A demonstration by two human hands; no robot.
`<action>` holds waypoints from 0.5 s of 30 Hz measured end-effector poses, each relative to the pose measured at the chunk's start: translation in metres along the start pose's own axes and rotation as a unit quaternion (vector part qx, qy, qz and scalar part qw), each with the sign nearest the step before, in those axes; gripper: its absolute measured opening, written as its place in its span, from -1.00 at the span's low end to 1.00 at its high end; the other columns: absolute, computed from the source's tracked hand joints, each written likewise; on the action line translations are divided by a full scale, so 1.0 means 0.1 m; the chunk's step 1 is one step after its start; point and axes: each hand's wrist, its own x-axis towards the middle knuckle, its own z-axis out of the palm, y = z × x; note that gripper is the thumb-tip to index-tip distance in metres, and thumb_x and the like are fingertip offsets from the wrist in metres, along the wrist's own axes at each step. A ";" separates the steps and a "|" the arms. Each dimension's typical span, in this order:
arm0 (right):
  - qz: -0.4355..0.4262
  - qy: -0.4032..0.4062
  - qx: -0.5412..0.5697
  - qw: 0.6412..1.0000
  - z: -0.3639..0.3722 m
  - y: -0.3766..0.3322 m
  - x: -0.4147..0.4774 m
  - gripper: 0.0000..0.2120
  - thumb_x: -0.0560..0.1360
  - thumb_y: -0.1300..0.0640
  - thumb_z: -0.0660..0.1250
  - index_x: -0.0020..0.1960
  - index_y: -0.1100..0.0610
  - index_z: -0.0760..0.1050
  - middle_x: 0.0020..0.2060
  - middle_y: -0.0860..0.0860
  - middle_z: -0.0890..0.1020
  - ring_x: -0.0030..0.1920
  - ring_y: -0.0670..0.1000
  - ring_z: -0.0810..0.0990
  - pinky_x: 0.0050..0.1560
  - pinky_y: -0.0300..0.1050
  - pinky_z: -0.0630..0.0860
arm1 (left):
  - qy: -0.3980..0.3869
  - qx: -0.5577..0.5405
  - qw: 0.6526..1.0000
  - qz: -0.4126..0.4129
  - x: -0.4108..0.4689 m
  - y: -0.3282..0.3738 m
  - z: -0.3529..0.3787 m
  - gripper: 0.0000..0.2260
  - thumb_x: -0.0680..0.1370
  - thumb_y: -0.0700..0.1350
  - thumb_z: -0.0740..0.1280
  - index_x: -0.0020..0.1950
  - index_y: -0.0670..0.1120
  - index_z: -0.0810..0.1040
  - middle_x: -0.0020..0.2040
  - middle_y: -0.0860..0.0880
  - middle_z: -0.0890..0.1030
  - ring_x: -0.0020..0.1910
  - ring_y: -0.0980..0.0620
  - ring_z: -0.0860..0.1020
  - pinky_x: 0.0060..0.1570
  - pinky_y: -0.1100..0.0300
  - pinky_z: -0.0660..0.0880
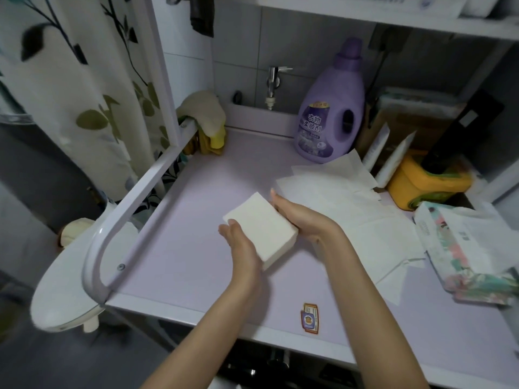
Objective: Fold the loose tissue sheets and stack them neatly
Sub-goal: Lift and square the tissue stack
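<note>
A thick white stack of folded tissues [262, 227] sits on the pale purple top [196, 220], about in the middle. My left hand [243, 242] presses flat against the stack's near-left side, fingers straight. My right hand [299, 217] presses the far-right side the same way, so the stack is squeezed between both palms. Several loose unfolded tissue sheets [345, 197] lie spread to the right of the stack, partly under my right forearm.
A purple softener bottle [331, 113] stands at the back. An opened tissue pack [466, 248] lies at the right, a yellow container [421, 181] behind it. A white rail [134, 203] borders the left side; a tap [272, 82] is on the wall.
</note>
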 end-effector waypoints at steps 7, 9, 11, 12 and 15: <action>0.014 -0.013 0.010 1.000 0.00 -0.01 -0.01 -0.38 0.60 -0.30 -0.06 0.07 0.13 0.58 -0.20 -0.07 0.69 -0.21 -0.13 0.64 -0.24 -0.33 0.47 | -0.004 0.016 1.000 0.015 0.11 -0.09 -0.02 0.02 0.21 0.64 -0.02 0.56 0.15 -0.03 0.57 0.09 0.11 0.50 0.08 0.20 0.46 0.01 0.17; 0.012 -0.019 0.016 1.000 -0.02 -0.02 -0.02 -0.36 0.60 -0.31 -0.10 0.14 0.12 0.55 -0.15 -0.05 0.68 -0.19 -0.12 0.64 -0.24 -0.31 0.49 | -0.021 0.008 1.000 0.006 0.23 -0.22 -0.06 0.18 0.03 0.71 0.02 0.55 0.17 -0.02 0.58 0.10 0.05 0.53 0.08 0.12 0.49 -0.05 0.09; 0.002 0.031 0.060 0.998 -0.02 -0.03 -0.07 -0.32 0.59 -0.32 -0.11 0.34 0.14 0.46 0.12 -0.01 0.62 0.09 -0.06 0.61 0.09 -0.22 0.50 | -0.020 -0.010 1.000 -0.006 0.25 -0.19 -0.11 0.25 0.00 0.71 0.08 0.57 0.11 -0.03 0.58 0.09 0.04 0.52 0.07 0.14 0.50 -0.03 0.09; 0.002 0.081 0.099 0.992 -0.05 0.00 -0.07 -0.31 0.60 -0.31 -0.09 0.44 0.17 0.35 0.30 0.01 0.52 0.28 -0.03 0.51 0.33 -0.14 0.39 | -0.004 -0.015 1.000 0.000 0.20 -0.11 -0.13 0.23 0.05 0.70 0.09 0.58 0.08 -0.05 0.58 0.09 0.02 0.53 0.07 0.12 0.51 -0.02 0.06; -0.029 0.236 0.238 0.942 -0.02 0.10 -0.23 -0.38 0.65 -0.19 -0.03 0.56 0.16 0.07 0.55 0.04 0.17 0.54 -0.01 0.13 0.53 -0.07 0.00 | 0.067 0.034 0.992 0.104 0.18 0.25 -0.29 -0.23 0.52 0.41 -0.06 0.59 -0.02 -0.04 0.57 0.09 -0.01 0.53 0.14 0.02 0.50 0.11 -0.10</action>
